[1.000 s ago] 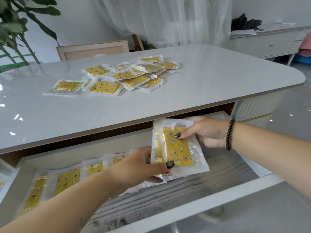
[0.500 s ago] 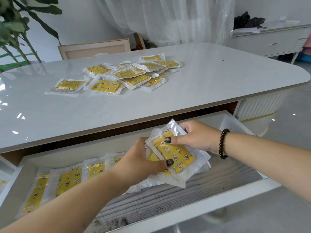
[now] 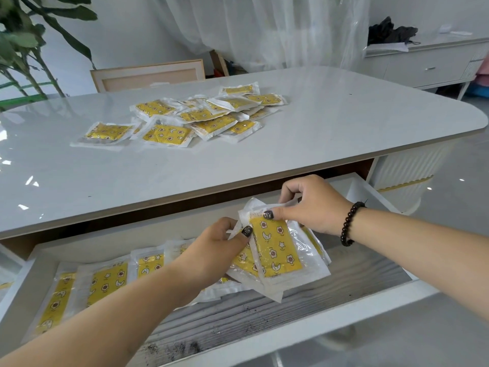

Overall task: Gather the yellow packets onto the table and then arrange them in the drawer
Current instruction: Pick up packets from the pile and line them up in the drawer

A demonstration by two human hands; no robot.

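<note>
Grey wood-grain drawer (image 3: 264, 313) pulled open at the near edge, overlapping yellow packets (image 3: 105, 283) lined along its left half, flower, moon and star prints showing but no legible writing. Just above, left hand (image 3: 214, 247) and right hand (image 3: 312, 205) both pinching a small stack of packets (image 3: 277, 250), thumbs on top, fingers curled beneath. Farther off, loose pile of packets (image 3: 190, 116) spread on the glossy white table (image 3: 344, 128).

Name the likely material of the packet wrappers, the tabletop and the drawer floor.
Packet wrappers: thin clear plastic film, glossy and crinkled, around a yellow printed insert.
Tabletop: smooth, glossy pale slab, mirror-like reflections; stone, glass or lacquer, cannot tell which.
Drawer floor: grey wood-grain board, matt; possibly a printed laminate.
</note>
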